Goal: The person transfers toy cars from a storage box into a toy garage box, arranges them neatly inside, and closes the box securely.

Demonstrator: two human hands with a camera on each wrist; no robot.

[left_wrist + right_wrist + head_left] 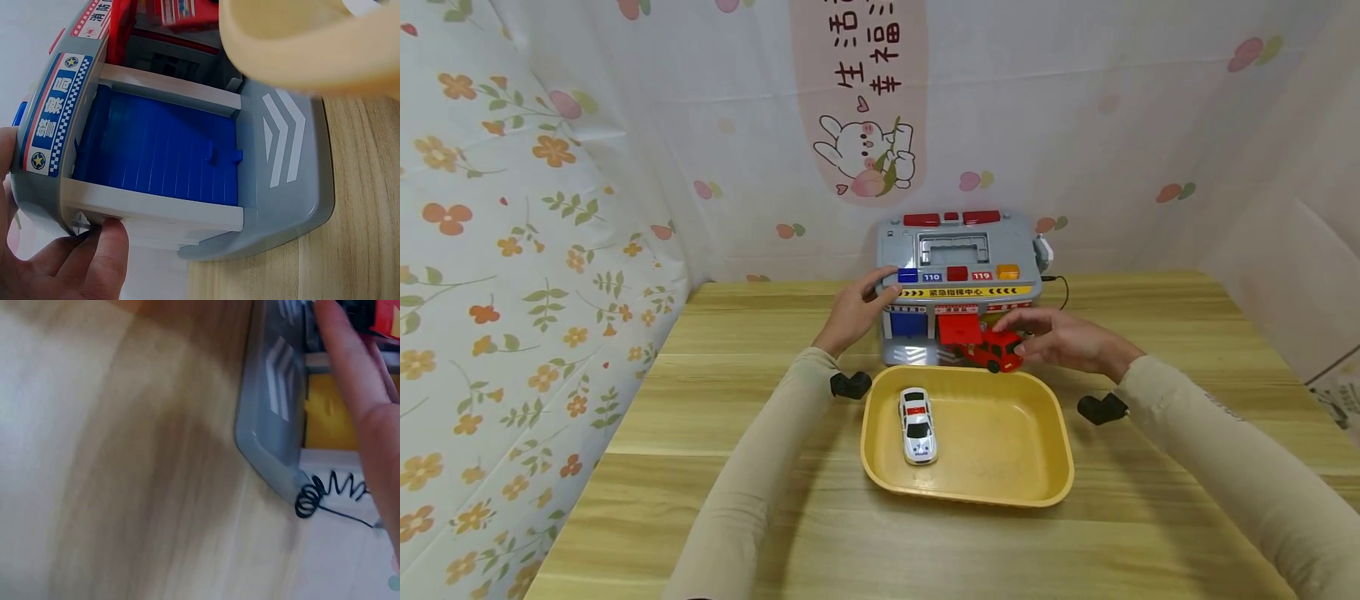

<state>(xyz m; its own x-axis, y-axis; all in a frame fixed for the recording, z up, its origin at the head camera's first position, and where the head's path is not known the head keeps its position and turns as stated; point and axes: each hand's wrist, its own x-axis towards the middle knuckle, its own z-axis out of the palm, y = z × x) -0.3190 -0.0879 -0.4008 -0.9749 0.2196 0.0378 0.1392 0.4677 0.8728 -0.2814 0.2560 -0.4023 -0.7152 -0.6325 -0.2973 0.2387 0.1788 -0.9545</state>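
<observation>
A grey toy emergency station point(895, 243) stands at the back of the table. My left hand point(854, 313) grips its upper left corner, with fingers curled at the roof edge and side wall in the left wrist view. Below that sign is a lowered blue door point(150, 147). The middle red door point(959, 328) tilts outward. Right in front of it, my right hand point(1067, 338) pinches a red toy fire truck point(997, 353) at its front end, the truck's rear overlapping the opening. In the right wrist view, a yellow door point(331, 415) shows beside the fingers.
A yellow tray point(970, 500) sits just in front of the station, with a white toy police car point(917, 427) lying in its left part. A black coiled cord point(307, 500) hangs at the station's right side. A patterned cloth point(737, 167) covers the wall behind.
</observation>
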